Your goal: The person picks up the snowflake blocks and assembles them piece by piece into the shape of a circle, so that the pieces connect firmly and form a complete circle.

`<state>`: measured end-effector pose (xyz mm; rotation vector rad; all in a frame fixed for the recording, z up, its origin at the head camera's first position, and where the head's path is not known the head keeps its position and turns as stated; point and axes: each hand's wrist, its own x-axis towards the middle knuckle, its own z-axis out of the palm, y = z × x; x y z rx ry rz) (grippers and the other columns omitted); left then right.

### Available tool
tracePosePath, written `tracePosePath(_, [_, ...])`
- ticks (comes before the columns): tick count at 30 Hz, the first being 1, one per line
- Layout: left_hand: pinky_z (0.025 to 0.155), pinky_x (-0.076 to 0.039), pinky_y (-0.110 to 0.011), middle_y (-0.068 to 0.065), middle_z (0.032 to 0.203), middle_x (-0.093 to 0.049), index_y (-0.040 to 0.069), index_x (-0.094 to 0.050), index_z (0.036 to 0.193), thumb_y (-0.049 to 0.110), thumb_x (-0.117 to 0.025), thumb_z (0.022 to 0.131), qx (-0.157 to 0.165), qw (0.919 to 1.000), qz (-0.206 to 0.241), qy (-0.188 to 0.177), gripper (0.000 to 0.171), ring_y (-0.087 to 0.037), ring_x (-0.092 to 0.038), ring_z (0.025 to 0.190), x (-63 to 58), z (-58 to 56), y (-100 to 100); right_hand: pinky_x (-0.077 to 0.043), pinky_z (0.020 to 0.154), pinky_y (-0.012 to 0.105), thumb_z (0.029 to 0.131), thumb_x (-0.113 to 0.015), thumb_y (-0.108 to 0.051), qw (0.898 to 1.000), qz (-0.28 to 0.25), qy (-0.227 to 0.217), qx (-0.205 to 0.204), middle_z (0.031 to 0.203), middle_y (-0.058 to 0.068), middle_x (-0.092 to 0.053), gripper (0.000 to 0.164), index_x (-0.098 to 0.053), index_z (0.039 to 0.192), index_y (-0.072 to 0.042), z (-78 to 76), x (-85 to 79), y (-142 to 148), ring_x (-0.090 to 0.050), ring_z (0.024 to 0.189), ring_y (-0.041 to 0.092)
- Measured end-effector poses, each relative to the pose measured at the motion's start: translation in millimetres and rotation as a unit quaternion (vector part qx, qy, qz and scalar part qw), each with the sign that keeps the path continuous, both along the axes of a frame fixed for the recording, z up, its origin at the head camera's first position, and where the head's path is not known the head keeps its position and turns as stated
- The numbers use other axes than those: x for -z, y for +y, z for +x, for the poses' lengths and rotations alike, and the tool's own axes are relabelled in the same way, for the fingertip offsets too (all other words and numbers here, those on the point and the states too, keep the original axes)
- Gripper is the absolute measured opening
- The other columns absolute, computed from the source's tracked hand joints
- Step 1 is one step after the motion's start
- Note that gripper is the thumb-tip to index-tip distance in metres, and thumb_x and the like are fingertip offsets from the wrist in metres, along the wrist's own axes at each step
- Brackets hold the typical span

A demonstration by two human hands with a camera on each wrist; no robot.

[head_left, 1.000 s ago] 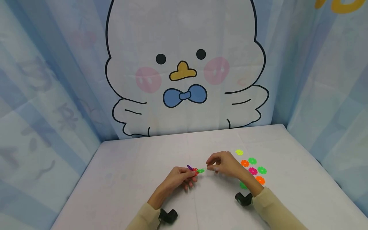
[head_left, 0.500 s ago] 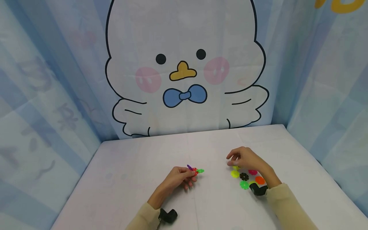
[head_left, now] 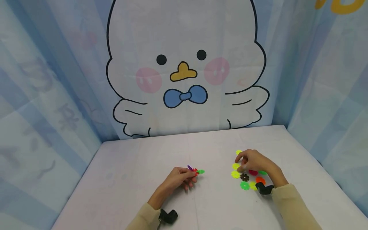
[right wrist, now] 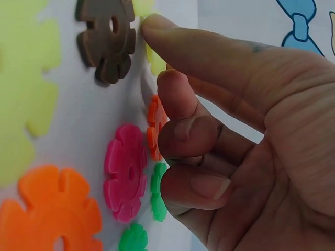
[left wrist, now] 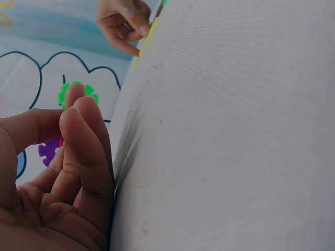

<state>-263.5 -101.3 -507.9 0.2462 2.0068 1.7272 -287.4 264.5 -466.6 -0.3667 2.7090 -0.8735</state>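
My left hand (head_left: 179, 177) pinches a small joined cluster of plastic flower-shaped discs between thumb and fingers. A red disc (head_left: 196, 170), a green disc (head_left: 201, 172) and a purple disc (left wrist: 47, 151) show in it; the fingertips cover part of the red one. To the right, my right hand (head_left: 256, 160) hovers low over loose flower discs, thumb and forefinger spread apart with nothing seen between them. Its fingertips are close to a yellow disc (head_left: 235, 166) and a brown disc (right wrist: 107, 36). A pink disc (right wrist: 125, 172) and an orange disc (right wrist: 55, 209) lie under the palm side.
Other loose discs lie on the white table (head_left: 138, 179), among them a green disc (head_left: 245, 185) and an orange disc (head_left: 260, 180). Black wrist-camera mounts (head_left: 169, 217) sit at both cuffs. A curtain with a cartoon bird (head_left: 184, 38) stands behind the table.
My right hand has moved right, away from the left hand to the loose discs, then lowered toward them with thumb and forefinger parting. The left hand stays put with its cluster.
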Motion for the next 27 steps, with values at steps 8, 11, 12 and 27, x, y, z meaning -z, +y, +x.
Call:
tracePosePath(8, [0.054, -0.053, -0.019, 0.003, 0.08, -0.078, -0.006, -0.076, 0.109, 0.026, -0.071, 0.101, 0.0, 1.0, -0.002, -0.001, 0.032, -0.005, -0.063, 0.063, -0.4, 0.4, 0.8, -0.046, 0.066, 0.027, 0.086, -0.089, -0.02, 1.0, -0.005, 0.006, 0.013, 0.083, 0.003, -0.062, 0.026, -0.079, 0.107, -0.009, 1.3, 1.0, -2.5, -0.054, 0.075, 0.018])
tracePosePath(11, [0.054, -0.053, -0.019, 0.004, 0.08, -0.077, -0.006, -0.076, 0.108, 0.026, -0.071, 0.101, -0.001, 1.0, -0.003, -0.001, 0.033, -0.005, -0.063, 0.063, -0.4, 0.7, 0.8, -0.047, 0.068, 0.028, 0.085, -0.089, -0.019, 1.0, -0.005, 0.007, 0.015, 0.083, 0.003, -0.062, 0.026, -0.078, 0.106, -0.008, 1.5, 1.1, -3.5, -0.054, 0.077, 0.019])
tracePosePath(12, [0.054, -0.053, -0.019, 0.004, 0.08, -0.077, -0.006, -0.076, 0.108, 0.026, -0.071, 0.101, -0.001, 1.0, -0.003, -0.001, 0.033, -0.005, -0.063, 0.063, -0.3, 0.8, 0.8, -0.047, 0.069, 0.029, 0.085, -0.09, -0.02, 1.0, -0.003, 0.009, 0.014, 0.084, 0.003, -0.062, 0.026, -0.078, 0.105, -0.009, 1.5, 1.0, -3.7, -0.054, 0.078, 0.019])
tracePosePath(27, [0.054, -0.053, -0.019, 0.004, 0.08, -0.077, -0.006, -0.075, 0.109, 0.026, -0.071, 0.102, 0.002, 1.0, 0.0, 0.001, 0.033, -0.005, -0.063, 0.063, -1.4, 1.4, 0.5, -0.054, 0.085, 0.034, 0.086, -0.089, -0.016, 0.999, -0.011, 0.04, -0.005, 0.096, 0.001, -0.071, 0.019, -0.075, 0.099, -0.012, 1.1, -2.3, -5.5, -0.06, 0.091, 0.018])
